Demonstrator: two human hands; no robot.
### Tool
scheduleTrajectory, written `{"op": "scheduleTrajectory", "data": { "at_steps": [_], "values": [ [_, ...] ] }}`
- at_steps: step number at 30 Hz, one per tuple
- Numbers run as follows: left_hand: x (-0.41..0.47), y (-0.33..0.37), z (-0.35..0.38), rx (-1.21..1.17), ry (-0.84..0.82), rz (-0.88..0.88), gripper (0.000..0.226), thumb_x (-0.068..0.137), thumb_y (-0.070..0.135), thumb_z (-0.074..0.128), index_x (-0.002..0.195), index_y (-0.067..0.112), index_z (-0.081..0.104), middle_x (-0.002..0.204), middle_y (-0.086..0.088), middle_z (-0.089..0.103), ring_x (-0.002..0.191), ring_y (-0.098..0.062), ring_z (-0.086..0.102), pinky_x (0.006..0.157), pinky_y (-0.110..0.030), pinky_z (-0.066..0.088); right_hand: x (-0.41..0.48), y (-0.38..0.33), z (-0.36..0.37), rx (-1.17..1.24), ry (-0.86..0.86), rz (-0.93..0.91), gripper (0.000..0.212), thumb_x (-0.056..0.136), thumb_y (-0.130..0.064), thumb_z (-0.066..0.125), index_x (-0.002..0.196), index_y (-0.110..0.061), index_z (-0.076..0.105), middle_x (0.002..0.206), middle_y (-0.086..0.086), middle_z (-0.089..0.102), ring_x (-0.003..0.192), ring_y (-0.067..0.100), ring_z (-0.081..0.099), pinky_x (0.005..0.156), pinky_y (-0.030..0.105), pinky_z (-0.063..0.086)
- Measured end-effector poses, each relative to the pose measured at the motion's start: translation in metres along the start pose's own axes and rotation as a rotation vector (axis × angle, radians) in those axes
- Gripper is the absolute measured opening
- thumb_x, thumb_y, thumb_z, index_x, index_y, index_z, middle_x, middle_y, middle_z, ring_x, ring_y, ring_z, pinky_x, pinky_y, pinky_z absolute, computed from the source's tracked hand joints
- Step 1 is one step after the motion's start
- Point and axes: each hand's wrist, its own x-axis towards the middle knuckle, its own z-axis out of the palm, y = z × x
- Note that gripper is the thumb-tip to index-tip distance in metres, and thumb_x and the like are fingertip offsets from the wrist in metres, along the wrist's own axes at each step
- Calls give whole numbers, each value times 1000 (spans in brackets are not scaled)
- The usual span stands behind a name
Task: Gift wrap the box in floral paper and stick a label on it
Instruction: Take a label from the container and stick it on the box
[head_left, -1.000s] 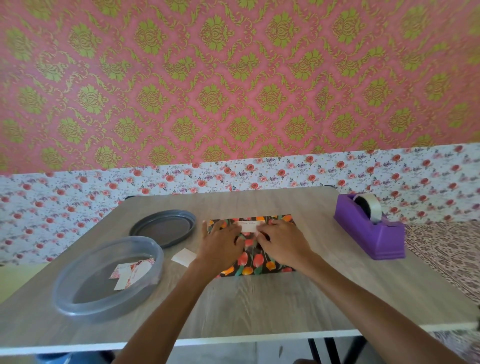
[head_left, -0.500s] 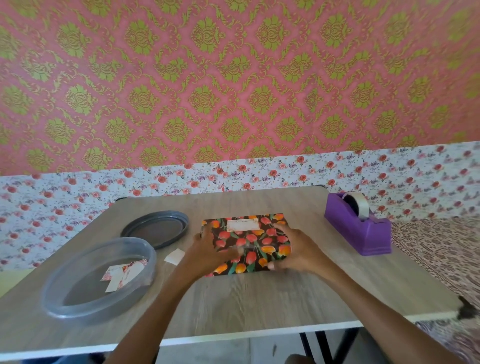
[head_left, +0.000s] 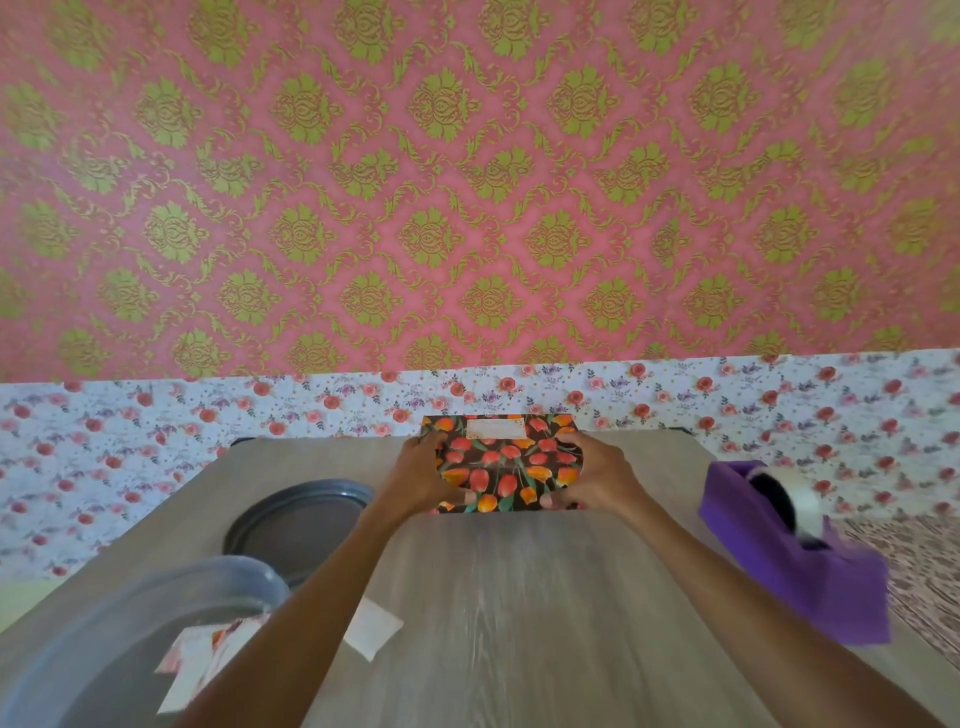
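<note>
Nearest, a clear tub (head_left: 130, 639) sits left on the tabletop (head_left: 519, 597). Farther out, centred, the left hand (head_left: 415, 480) and right hand (head_left: 597, 480) curl round the short ends of the floral-wrapped box (head_left: 501, 467), its long axis left to right, label (head_left: 496, 428) at its far edge.

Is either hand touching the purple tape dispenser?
No, the left hand and the right hand both grip the wrapped box, while the tape dispenser stands apart on the table to the right.
</note>
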Motion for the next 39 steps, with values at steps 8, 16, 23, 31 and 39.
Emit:
{"op": "scheduleTrajectory", "data": {
  "at_steps": [8,16,23,31,39],
  "values": [
    [104,-41,20,-30,-30,-1,102,59,34,91,144,16,38,132,-10,55,113,-24,55,84,-30,46,107,16,37,5,-19,22,107,53,-37,96,144,-23,41,145,4,49,131,25,48,101,34,43],
    [144,-62,32,-4,-63,-24,102,68,33,89,149,18,29,143,-12,45,127,-30,46,94,-34,43,164,23,52,-169,-171,44,105,66,-40,89,150,-19,30,151,6,41,134,28,44,104,36,41],
    [164,-55,28,438,-145,159,106,82,41,75,157,23,1,163,-4,-17,150,-30,-12,120,-55,5,191,0,53,-587,-272,-56,128,64,-63,80,157,-24,1,163,7,-14,149,40,-5,118,60,12],
    [176,-39,43,682,-323,189,95,89,46,62,157,21,-1,165,1,-5,151,-25,-2,118,-59,5,222,-14,61,-782,-431,-32,144,54,-69,82,156,-25,-11,162,9,-17,147,41,-15,114,69,12],
    [174,-39,47,632,-251,218,93,85,42,68,156,23,12,164,-4,11,149,-28,11,116,-63,9,232,-34,63,-948,-471,62,148,50,-55,91,156,-26,-7,163,12,-11,148,42,-6,113,65,21]
  ]
}}
